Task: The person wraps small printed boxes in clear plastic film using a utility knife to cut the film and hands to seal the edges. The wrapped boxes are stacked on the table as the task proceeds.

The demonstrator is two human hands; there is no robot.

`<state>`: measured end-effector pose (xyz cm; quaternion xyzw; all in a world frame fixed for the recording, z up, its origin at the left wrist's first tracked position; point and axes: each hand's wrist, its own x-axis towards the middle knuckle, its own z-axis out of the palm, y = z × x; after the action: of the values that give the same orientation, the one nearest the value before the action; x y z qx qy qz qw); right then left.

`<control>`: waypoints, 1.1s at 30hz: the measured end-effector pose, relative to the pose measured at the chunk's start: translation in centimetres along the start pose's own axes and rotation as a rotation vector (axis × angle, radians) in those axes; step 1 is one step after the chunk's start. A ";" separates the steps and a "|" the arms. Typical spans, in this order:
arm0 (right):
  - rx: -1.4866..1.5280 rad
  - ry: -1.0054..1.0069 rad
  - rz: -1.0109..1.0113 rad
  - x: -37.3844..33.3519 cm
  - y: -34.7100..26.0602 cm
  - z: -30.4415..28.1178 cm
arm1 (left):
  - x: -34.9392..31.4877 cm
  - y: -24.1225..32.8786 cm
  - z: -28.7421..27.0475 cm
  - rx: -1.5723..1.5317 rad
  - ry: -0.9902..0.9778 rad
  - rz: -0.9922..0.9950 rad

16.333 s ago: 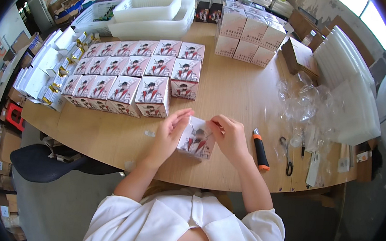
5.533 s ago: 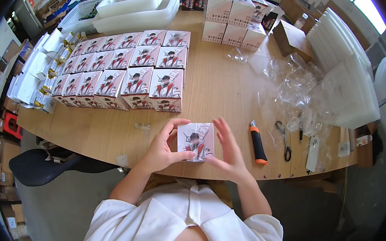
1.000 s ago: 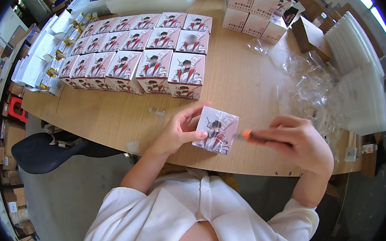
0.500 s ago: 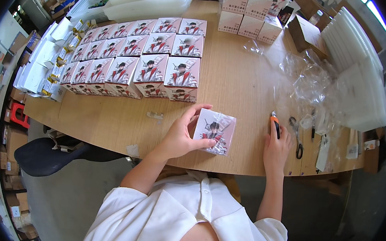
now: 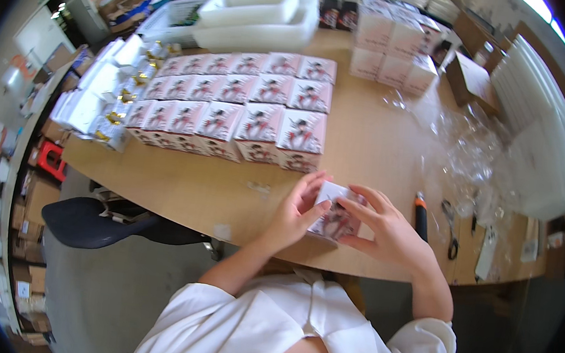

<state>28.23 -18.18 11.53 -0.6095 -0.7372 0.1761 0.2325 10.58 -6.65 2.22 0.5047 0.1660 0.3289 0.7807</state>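
A small square pink-and-white printed box stands near the table's front edge. My left hand grips its left side, thumb on the near part of the top. From the right, my right hand curves round the same box, its fingers over the top and far edge and its thumb at the near right corner. On the table to the right lies an orange-and-black utility knife, apart from my hand. Scissors rest just beyond it.
Rows of matching boxes stand at the left, with white packets beside them. Translucent tubs sit at the back. More boxes are stacked back right. Crumpled clear film spreads along the right, near stacked plastic trays.
My right hand has let go of the utility knife, which now lies on the table, and has moved left onto the box. My left hand still holds the box. The whole view has shifted.
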 end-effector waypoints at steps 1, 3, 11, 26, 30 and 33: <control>-0.014 -0.001 -0.014 0.0 0.1 -0.1 | 0.0 -1.3 -0.3 -0.027 0.034 0.100; -0.049 -0.014 -0.026 -0.1 0.3 -0.3 | -1.1 -2.0 -0.2 0.102 0.101 0.276; -0.236 0.059 -0.126 0.1 -1.1 0.2 | -3.9 -1.1 1.4 0.832 -0.009 0.386; -0.603 -0.074 -0.061 1.7 -3.6 0.0 | -3.4 -3.9 3.9 0.973 0.212 0.462; -0.664 0.019 -0.002 2.5 -1.7 0.9 | -3.3 -3.8 3.4 0.887 0.138 0.475; -0.760 0.080 -0.048 1.9 -0.1 1.5 | -2.3 -3.4 1.7 0.617 -0.053 0.419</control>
<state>27.08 -16.30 10.61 -0.6410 -0.7544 -0.1396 0.0226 11.10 -10.31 -0.22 0.7476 0.1301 0.4031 0.5115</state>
